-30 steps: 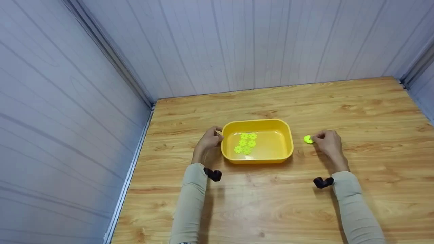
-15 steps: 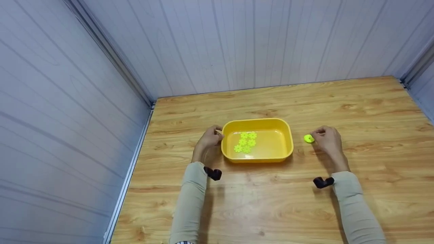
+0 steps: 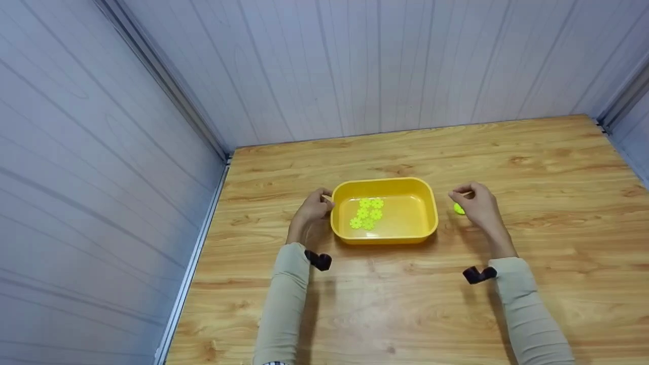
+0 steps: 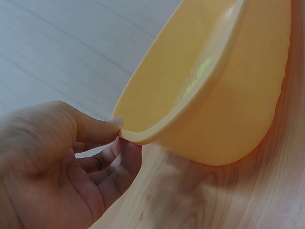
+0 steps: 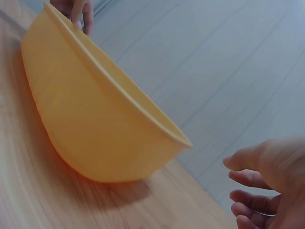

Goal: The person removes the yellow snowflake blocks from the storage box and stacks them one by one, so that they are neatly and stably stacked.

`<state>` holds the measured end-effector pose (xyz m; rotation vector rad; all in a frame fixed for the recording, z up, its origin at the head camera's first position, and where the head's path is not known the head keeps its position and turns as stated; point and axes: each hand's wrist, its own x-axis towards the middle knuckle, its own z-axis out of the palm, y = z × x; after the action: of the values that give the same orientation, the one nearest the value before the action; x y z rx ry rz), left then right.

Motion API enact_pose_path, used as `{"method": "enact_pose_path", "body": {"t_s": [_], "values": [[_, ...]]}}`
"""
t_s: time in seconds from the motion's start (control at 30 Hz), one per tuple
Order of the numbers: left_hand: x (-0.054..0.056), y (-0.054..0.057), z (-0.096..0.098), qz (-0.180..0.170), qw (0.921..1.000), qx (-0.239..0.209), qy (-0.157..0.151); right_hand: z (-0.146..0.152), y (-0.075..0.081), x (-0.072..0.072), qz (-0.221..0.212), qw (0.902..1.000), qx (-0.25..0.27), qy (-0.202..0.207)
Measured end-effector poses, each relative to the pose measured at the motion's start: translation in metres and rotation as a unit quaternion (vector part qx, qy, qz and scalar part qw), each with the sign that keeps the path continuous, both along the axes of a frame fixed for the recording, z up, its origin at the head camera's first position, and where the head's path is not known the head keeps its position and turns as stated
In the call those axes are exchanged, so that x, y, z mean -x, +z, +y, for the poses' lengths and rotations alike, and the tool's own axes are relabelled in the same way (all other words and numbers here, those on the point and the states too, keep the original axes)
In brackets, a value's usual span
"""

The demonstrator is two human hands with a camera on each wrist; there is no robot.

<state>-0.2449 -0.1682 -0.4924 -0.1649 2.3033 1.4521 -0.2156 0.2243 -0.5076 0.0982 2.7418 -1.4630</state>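
My left hand [image 3: 312, 209] pinches the left rim of a yellow plastic basin [image 4: 214, 124], thumb on top and fingers beneath, as the left wrist view shows. Inside the basin, toward its left half, lie several flat neon-yellow flower-shaped pieces [image 3: 375, 215]. Another neon-yellow piece [image 3: 458, 209] rests on the table to the right of the basin, partly covered by my right hand [image 3: 480, 207]. In the right wrist view, that hand's fingers [image 5: 252, 179] are loosely bent, with a gap between thumb and fingertips and nothing held. It is apart from the basin.
The wood-grain table [image 3: 385, 314] reaches back to a pale panelled wall [image 3: 355, 66]. A second panelled wall [image 3: 101, 192] stands along the left edge. Small black wrist mounts [image 3: 479, 275] stick out from both sleeves.
My right hand has let go of the neon-yellow piece beside the basin and shifted left and slightly up, over it. The left hand and basin have stayed put.
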Motion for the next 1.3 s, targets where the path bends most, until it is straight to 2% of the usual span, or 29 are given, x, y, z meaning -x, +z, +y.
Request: {"method": "enact_pose_path", "body": {"t_s": [0.27,0.67,0.97,1.1,1.3], "values": [[0.0,-0.001,0.001,-0.003,1.0,-0.002,0.005,-0.024,0.004,0.003,0.011,0.9994,0.027,0.018],[0.001,-0.001,0.0,-0.005,1.0,0.001,0.009,-0.062,0.011,0.001,0.031,0.9947,0.064,0.075],[0.001,-0.001,0.0,-0.011,0.9998,-0.01,0.014,-0.092,0.008,0.0,0.064,0.9887,0.053,0.125],[0.001,0.0,0.0,-0.016,0.9996,-0.015,0.017,-0.104,0.004,0.001,0.053,0.9855,0.053,0.152],[0.0,0.0,0.001,-0.014,0.9997,-0.012,0.018,-0.12,-0.001,0.002,0.029,0.981,0.027,0.19]]}}
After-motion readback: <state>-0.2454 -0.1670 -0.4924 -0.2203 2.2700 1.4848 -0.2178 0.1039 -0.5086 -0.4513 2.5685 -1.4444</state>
